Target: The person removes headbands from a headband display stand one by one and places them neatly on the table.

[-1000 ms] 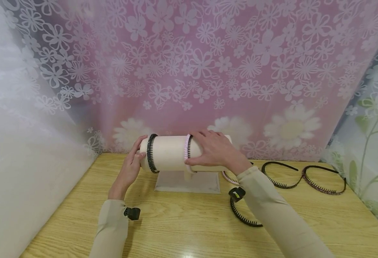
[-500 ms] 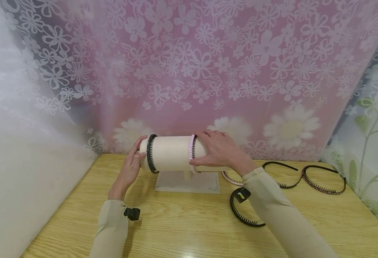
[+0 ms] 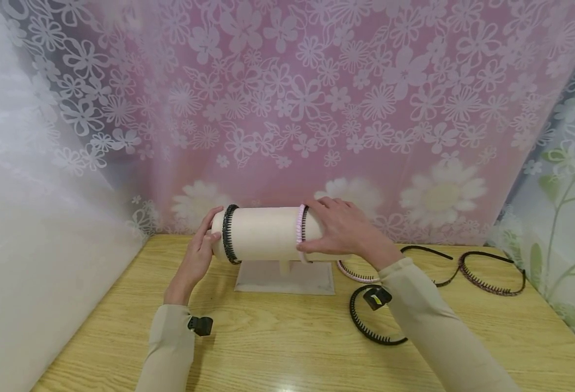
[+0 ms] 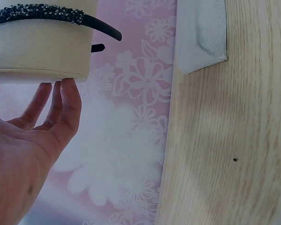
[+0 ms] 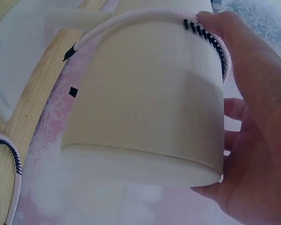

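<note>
A cream padded cylinder (image 3: 265,234) lies sideways on a headband stand with a flat pale base (image 3: 285,283). Near its left end sits a black toothed headband (image 3: 227,234), whose dark stone trim (image 4: 42,14) shows in the left wrist view. My left hand (image 3: 196,261) presses its fingertips against the cylinder's left end. Right of the middle, a pale pink toothed headband (image 3: 299,231) arches over the cylinder. My right hand (image 3: 343,228) pinches this band, thumb on its front part, index finger near the top. The remaining right fingers reach behind the cylinder.
On the wooden table (image 3: 268,343) to the right lie a second pink headband (image 3: 353,274), a black headband (image 3: 366,330), a dark one (image 3: 427,248) partly behind the right sleeve, and a speckled brownish one (image 3: 493,288). A floral curtain (image 3: 287,109) hangs behind.
My right hand has slid to the right along the cylinder, and the pink headband has moved with it. The left hand and black headband have stayed in place.
</note>
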Demonstrator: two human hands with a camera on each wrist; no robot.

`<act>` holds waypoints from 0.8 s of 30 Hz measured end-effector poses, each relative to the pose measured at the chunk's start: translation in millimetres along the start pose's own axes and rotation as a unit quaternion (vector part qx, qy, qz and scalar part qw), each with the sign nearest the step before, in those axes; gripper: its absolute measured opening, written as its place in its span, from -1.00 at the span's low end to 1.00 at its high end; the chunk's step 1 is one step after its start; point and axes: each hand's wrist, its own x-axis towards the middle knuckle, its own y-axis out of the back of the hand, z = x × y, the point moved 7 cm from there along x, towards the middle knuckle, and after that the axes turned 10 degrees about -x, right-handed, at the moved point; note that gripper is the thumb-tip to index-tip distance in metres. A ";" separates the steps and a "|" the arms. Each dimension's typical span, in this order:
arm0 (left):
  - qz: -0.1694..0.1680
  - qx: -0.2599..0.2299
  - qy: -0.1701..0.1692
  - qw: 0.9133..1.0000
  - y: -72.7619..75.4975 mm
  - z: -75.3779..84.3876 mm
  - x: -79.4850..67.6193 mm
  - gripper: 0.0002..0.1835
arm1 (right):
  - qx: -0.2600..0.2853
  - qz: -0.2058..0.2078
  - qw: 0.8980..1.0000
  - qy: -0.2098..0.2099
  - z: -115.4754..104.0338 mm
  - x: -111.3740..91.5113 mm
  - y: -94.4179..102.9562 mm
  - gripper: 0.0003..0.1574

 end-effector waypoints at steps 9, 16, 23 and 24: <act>-0.002 0.002 -0.002 1.000 -0.1 0.6 -0.6 -0.44 | 0.011 -0.002 1.000 -0.006 5.2 -5.3 1.1 0.31; -0.002 0.002 -0.004 1.000 -0.3 1.4 -0.7 -0.44 | 0.038 -0.008 0.999 -0.016 13.2 -8.8 -2.8 0.32; 0.000 0.003 0.000 1.000 -0.1 1.2 -0.6 -0.44 | 0.068 -0.014 0.997 -0.024 19.9 -13.8 -4.4 0.33; 0.001 0.003 0.000 1.000 -0.1 1.1 -0.7 -0.44 | 0.068 -0.015 0.997 -0.026 21.0 -14.5 -4.4 0.33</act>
